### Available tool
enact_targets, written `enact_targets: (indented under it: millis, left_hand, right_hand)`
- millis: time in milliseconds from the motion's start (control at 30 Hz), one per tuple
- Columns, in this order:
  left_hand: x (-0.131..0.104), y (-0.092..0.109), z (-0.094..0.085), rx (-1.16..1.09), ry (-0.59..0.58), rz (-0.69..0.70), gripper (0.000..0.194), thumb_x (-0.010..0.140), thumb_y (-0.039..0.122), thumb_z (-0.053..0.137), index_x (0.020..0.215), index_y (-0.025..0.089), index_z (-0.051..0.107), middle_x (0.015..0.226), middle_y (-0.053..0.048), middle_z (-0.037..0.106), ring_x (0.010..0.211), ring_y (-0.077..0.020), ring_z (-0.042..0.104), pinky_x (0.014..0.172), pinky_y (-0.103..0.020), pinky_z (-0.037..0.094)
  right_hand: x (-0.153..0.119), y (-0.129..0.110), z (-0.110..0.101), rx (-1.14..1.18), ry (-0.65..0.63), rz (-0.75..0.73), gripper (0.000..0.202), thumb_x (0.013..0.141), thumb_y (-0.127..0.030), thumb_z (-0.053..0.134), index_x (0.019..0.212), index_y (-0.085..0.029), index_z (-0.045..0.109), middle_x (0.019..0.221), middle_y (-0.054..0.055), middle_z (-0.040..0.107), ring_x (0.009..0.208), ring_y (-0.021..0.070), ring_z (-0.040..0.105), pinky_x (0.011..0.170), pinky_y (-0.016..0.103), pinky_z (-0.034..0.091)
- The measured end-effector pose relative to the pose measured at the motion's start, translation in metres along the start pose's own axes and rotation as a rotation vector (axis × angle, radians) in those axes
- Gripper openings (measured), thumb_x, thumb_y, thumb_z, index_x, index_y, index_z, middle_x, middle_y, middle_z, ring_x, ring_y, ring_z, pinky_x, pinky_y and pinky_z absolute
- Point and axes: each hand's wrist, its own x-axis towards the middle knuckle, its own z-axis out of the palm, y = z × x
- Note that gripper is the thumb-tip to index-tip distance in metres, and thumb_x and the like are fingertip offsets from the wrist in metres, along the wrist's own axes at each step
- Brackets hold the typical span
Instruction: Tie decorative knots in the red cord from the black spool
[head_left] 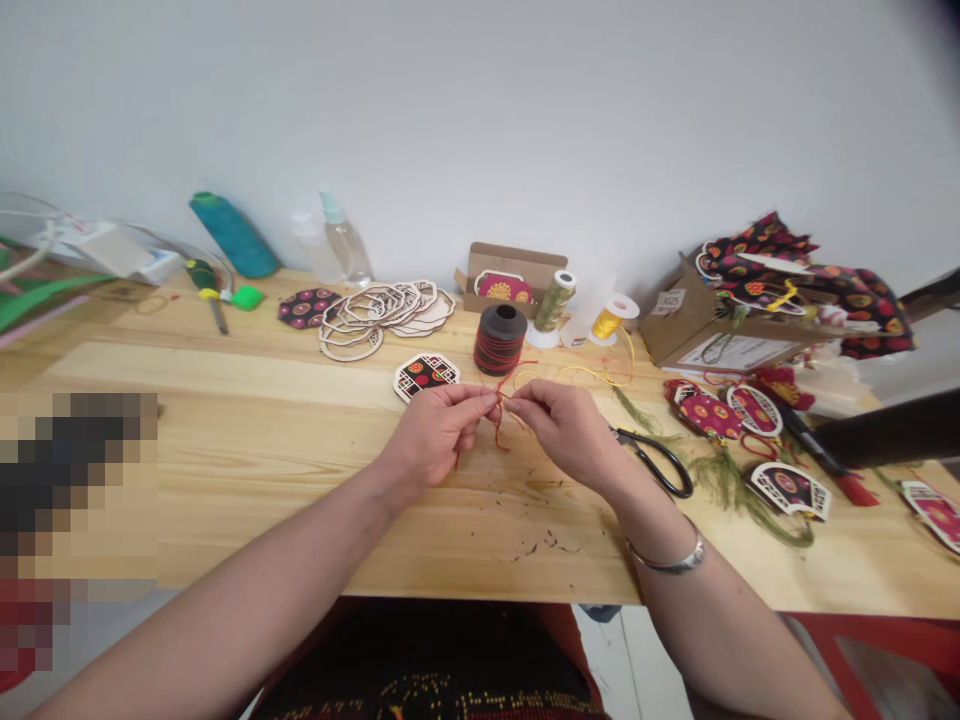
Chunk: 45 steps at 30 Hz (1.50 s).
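Note:
Red cord (pixel 500 432) is pinched between both hands above the middle of the wooden table. My left hand (pixel 439 430) is closed, its thumb and index finger on the cord. Closed as well, my right hand (pixel 562 425) pinches the cord just to the right, the fingertips of both hands almost touching. Loose red ends hang below the fingers. Behind them stands a dark spool (pixel 500 340) wound with red cord. An octagonal patterned piece (pixel 426 377) lies behind my left hand. Black-handled scissors (pixel 660 462) lie by my right wrist, partly hidden.
White-edged frames (pixel 386 315), a teal thread cone (pixel 234 235), a green spool (pixel 555 303) and a yellow spool (pixel 611 320) stand or lie at the back. A cardboard box (pixel 682 315) with patterned cloth and several tasselled ornaments (pixel 789 490) are on the right.

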Motion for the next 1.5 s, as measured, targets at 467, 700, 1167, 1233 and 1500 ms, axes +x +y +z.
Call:
enact_targets:
  millis: [467, 700, 1167, 1233, 1500]
  left_hand:
    - [-0.002, 0.000, 0.000, -0.092, 0.019, -0.052, 0.015, 0.062, 0.023, 0.075, 0.070, 0.012, 0.069, 0.043, 0.006, 0.045, 0.036, -0.0003, 0.026, 0.034, -0.015, 0.016]
    - [0.003, -0.002, -0.005, -0.226, 0.024, -0.134, 0.009, 0.066, 0.014, 0.072, 0.072, 0.010, 0.067, 0.060, -0.001, 0.061, 0.038, 0.0001, 0.038, 0.034, -0.012, 0.020]
    - [0.002, 0.004, -0.002, -0.254, 0.009, -0.173, 0.007, 0.065, 0.013, 0.069, 0.067, 0.011, 0.063, 0.052, 0.003, 0.053, 0.037, -0.0003, 0.034, 0.033, -0.011, 0.015]
    - [0.001, 0.004, -0.001, -0.215, -0.031, -0.172, 0.008, 0.065, 0.015, 0.070, 0.068, 0.011, 0.064, 0.053, 0.003, 0.052, 0.038, 0.0000, 0.033, 0.034, -0.012, 0.015]
    - [-0.004, 0.002, 0.002, -0.123, -0.096, -0.191, 0.015, 0.064, 0.023, 0.073, 0.065, 0.013, 0.061, 0.049, 0.005, 0.046, 0.037, -0.0004, 0.029, 0.035, -0.014, 0.012]
  right_hand:
    - [-0.007, -0.005, 0.012, -0.086, 0.114, -0.184, 0.016, 0.089, -0.025, 0.049, 0.087, -0.019, 0.064, 0.080, 0.002, 0.069, 0.067, 0.0114, 0.059, 0.062, 0.022, 0.041]
    - [-0.012, -0.002, 0.029, -0.711, 0.132, -0.590, 0.025, 0.092, -0.018, 0.039, 0.081, -0.013, 0.060, 0.069, 0.007, 0.064, 0.060, 0.0162, 0.055, 0.052, 0.029, 0.033]
    - [-0.002, -0.007, 0.011, -0.239, 0.129, -0.071, 0.035, 0.092, -0.035, 0.043, 0.074, -0.015, 0.065, 0.077, 0.007, 0.065, 0.072, 0.0147, 0.056, 0.065, 0.026, 0.038]
    - [0.002, -0.003, 0.012, 0.036, 0.038, -0.009, 0.026, 0.090, -0.031, 0.046, 0.083, -0.016, 0.067, 0.082, 0.006, 0.067, 0.077, 0.0147, 0.058, 0.070, 0.027, 0.041]
    - [0.007, 0.006, 0.024, 0.878, -0.074, 0.200, 0.031, 0.076, -0.043, 0.063, 0.084, -0.013, 0.066, 0.065, 0.001, 0.063, 0.060, 0.0110, 0.058, 0.066, 0.030, 0.050]
